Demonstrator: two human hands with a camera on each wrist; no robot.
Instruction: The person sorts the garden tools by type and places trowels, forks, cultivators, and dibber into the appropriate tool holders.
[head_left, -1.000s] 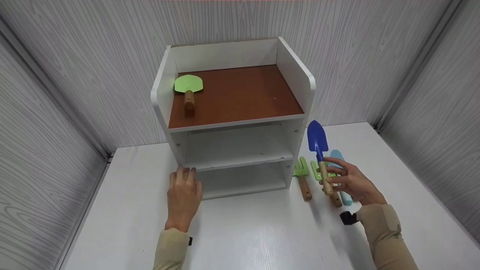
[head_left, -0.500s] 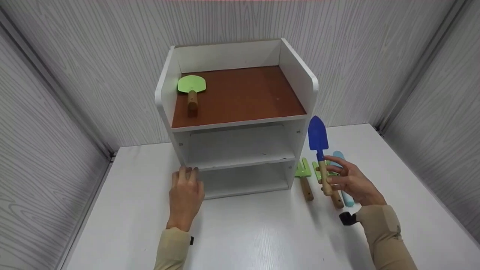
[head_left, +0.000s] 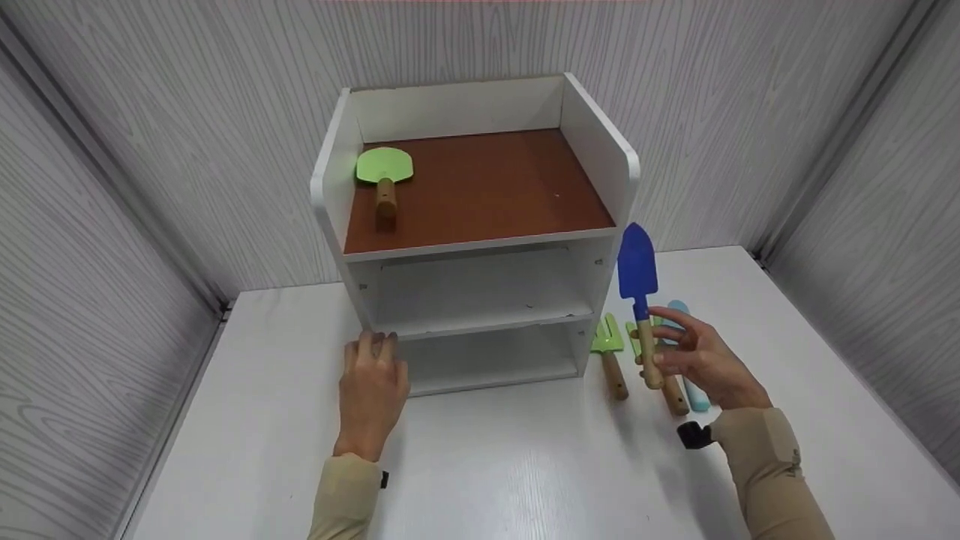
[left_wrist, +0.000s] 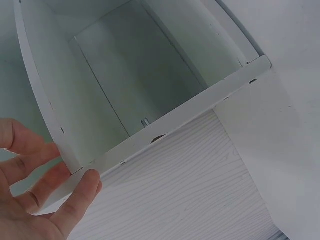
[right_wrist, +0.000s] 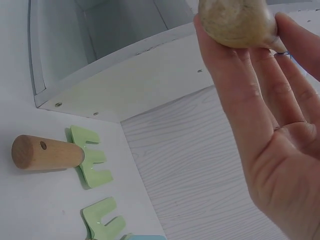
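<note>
A blue hand trowel (head_left: 637, 262) with a pale wooden handle stands blade up beside the cabinet's right side. My right hand (head_left: 709, 360) pinches its handle between thumb and fingers, and the rounded handle end (right_wrist: 235, 25) shows large in the right wrist view. At the front left edge of the white cabinet (head_left: 480, 324), my left hand (head_left: 373, 397) grips the side panel. The left wrist view has the thumb (left_wrist: 80, 200) on the outer face and the fingers curled in around the edge. A light green shovel (head_left: 385, 166) with a brown handle lies on the brown cabinet top.
On the white table right of the cabinet lie a green hand fork (head_left: 609, 337) with a brown handle and a second green fork (right_wrist: 102, 220), partly behind my right hand. Next to them is a light blue tool (head_left: 699, 397). Grey wood-grain walls (head_left: 855, 187) enclose the table.
My right hand has raised the trowel slightly, its blade tip now higher against the cabinet's side. The left hand keeps its grip on the panel. The whole view has shifted a little.
</note>
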